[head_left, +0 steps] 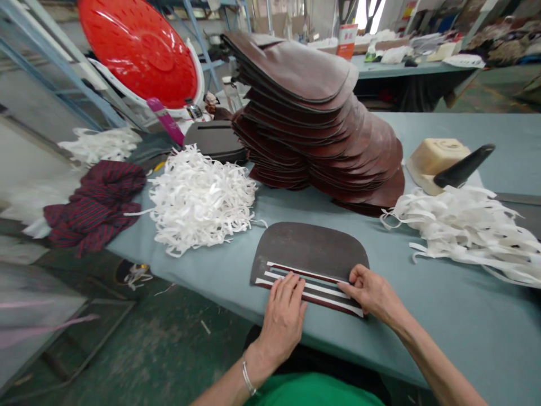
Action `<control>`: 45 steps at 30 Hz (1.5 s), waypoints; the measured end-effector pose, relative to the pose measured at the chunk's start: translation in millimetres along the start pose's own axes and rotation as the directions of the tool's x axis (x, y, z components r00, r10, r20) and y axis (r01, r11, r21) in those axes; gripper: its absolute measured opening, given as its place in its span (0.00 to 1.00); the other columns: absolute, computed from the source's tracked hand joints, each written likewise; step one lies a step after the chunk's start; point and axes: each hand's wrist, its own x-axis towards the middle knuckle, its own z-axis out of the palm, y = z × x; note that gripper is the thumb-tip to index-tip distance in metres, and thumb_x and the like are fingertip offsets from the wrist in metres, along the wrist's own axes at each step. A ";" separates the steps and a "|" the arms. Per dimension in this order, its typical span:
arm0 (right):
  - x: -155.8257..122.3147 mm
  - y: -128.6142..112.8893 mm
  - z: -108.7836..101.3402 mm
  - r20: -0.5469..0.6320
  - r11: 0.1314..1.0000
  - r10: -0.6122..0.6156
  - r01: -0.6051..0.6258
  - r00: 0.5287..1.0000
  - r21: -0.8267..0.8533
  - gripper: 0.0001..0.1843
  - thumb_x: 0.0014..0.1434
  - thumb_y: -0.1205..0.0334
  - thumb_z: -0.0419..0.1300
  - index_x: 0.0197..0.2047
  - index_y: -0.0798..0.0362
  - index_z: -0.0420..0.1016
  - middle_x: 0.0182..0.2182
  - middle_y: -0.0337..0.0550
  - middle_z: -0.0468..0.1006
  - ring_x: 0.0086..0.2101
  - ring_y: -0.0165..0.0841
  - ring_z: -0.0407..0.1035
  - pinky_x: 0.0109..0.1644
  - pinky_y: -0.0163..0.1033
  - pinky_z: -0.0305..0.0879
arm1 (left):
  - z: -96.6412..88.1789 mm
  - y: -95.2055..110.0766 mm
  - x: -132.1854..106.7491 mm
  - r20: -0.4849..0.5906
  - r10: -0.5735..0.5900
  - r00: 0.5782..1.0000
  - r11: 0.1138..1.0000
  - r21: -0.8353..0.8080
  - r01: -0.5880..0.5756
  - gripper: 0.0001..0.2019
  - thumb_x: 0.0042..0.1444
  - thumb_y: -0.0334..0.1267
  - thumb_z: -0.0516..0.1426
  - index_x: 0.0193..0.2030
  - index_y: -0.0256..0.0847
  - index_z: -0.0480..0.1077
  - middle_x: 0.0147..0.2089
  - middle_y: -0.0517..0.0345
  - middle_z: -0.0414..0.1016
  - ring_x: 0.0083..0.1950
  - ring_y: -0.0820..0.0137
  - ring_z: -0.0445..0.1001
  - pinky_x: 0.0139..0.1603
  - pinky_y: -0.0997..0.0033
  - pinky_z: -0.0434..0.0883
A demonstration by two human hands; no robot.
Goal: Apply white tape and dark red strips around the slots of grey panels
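Observation:
A dark brown leather piece [310,245] with a rounded far edge lies flat on the grey-blue table [456,321] near its front edge. White tape strips [315,286] run across the near part of the piece. My left hand [284,316] lies flat on the strips with its fingers stretched out. My right hand [368,290] rests at the right end of the piece, its fingers bent and pinched at the end of a strip. A tall leaning stack of similar brown leather pieces [313,118] stands behind.
Heaps of white peeled strips lie at the left [200,200] and right [469,228]. A cream tub with a black tool [443,163] sits at the right. A dark red striped cloth [95,203] and a red plastic basin [141,51] are at the left.

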 end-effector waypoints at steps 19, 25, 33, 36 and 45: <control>1.7 -40.9 36.0 -0.102 0.858 -0.290 0.211 0.952 -0.469 0.11 0.63 0.64 0.46 0.34 0.50 0.67 0.33 0.42 0.71 0.33 0.32 0.69 0.34 0.36 0.60 | -20.6 -66.8 19.6 -0.138 -0.220 0.966 0.975 -0.067 0.212 0.13 0.60 0.33 0.53 0.52 0.42 0.66 0.48 0.51 0.68 0.50 0.65 0.67 0.52 0.58 0.67; 7.5 -45.2 36.1 -0.084 0.750 -0.378 0.252 0.922 -0.611 0.07 0.59 0.69 0.49 0.31 0.52 0.65 0.31 0.42 0.70 0.32 0.33 0.68 0.32 0.36 0.57 | -18.9 -67.6 19.0 -0.185 -0.214 0.959 0.974 -0.116 0.195 0.13 0.59 0.31 0.52 0.51 0.41 0.66 0.47 0.51 0.68 0.51 0.64 0.67 0.55 0.55 0.67; 2.6 -45.7 37.2 -0.132 0.744 -0.461 0.301 0.878 -0.597 0.07 0.60 0.63 0.51 0.31 0.50 0.66 0.26 0.42 0.71 0.32 0.37 0.66 0.36 0.41 0.56 | -17.9 -69.0 18.1 -0.183 -0.214 0.959 0.972 -0.137 0.191 0.15 0.58 0.31 0.53 0.53 0.40 0.64 0.49 0.50 0.67 0.55 0.64 0.64 0.58 0.56 0.66; 6.6 -58.2 48.3 -0.163 0.782 -0.468 0.321 0.869 -0.534 0.09 0.62 0.61 0.50 0.31 0.50 0.67 0.28 0.43 0.73 0.34 0.37 0.66 0.37 0.40 0.56 | -17.7 -69.4 18.2 -0.192 -0.209 0.959 0.974 -0.124 0.188 0.16 0.58 0.31 0.53 0.53 0.41 0.64 0.49 0.50 0.68 0.55 0.63 0.65 0.58 0.53 0.66; 35.3 -134.7 90.6 -0.213 0.765 -0.609 0.496 0.764 -0.410 0.14 0.60 0.73 0.48 0.41 0.51 0.72 0.36 0.45 0.71 0.38 0.36 0.64 0.40 0.38 0.59 | -20.4 -69.7 19.3 -0.155 -0.234 0.960 0.963 -0.172 0.207 0.19 0.59 0.31 0.50 0.58 0.41 0.60 0.50 0.49 0.66 0.54 0.62 0.64 0.56 0.54 0.66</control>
